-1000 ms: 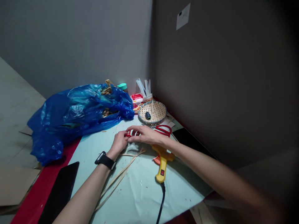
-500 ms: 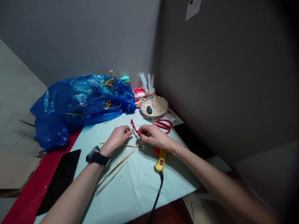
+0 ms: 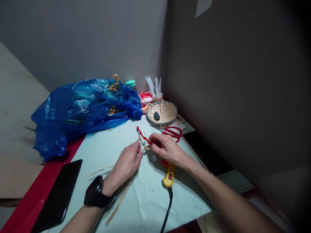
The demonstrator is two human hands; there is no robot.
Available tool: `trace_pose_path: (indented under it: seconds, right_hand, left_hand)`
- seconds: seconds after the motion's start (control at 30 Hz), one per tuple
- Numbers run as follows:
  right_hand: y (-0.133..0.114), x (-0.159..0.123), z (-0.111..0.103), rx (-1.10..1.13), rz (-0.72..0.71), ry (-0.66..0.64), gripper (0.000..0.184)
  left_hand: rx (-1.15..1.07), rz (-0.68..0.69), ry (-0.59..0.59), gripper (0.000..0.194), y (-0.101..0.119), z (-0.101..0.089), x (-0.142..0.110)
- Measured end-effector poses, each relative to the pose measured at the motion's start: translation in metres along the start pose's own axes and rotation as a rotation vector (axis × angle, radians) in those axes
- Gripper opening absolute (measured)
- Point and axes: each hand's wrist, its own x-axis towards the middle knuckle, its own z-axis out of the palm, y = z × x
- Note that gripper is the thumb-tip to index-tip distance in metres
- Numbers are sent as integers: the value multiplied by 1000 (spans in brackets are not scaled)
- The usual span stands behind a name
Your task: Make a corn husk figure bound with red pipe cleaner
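My left hand [image 3: 130,160], with a dark watch [image 3: 97,193] on its wrist, is closed on pale dried fibre strands [image 3: 120,203]. Their long ends trail below the hand and out to its left. Close by on the right, my right hand [image 3: 167,147] pinches a piece with a red twisted cord [image 3: 141,134] on it. The cord sticks up to the left of my right fingertips. A short fibre length [image 3: 145,148] spans the gap between both hands. Under my right hand lies a yellow-handled glue gun [image 3: 168,178], its front part hidden.
Red-handled scissors [image 3: 173,132] lie beyond my right hand, before a woven basket [image 3: 167,111] holding a dark thread spool [image 3: 156,116]. Glue sticks [image 3: 154,85] stand in a cup behind. A blue plastic bag [image 3: 85,110] fills the back left. Black tablets lie left [image 3: 59,194] and right [image 3: 206,152].
My left hand has moved down and toward me, turning to close on the strands. My right hand has shifted slightly right and down with the red cord. The view has shifted a little.
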Motion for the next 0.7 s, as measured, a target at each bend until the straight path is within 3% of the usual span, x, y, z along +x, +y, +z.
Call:
trace_pose_path:
  seconds: [0.17, 0.3, 0.4, 0.53, 0.7]
  right_hand:
    - [-5, -1, 1, 13, 7, 128, 10]
    - [-8, -1, 6, 74, -53, 198, 12]
    - [-7, -2, 12, 120, -75, 121, 11]
    - [-2, -2, 14, 175, 73, 44, 14]
    - [6, 3, 12, 347, 267, 1, 17]
  left_hand:
    - [-574, -267, -68, 19, -8, 1, 14]
    - [-635, -227, -4, 23, -10, 4, 30]
    - [-876, -242, -29, 18, -7, 7, 36]
    - [-1181, -366, -86, 22, -7, 8, 37]
    - [-1337, -482, -62, 29, -10, 7, 36]
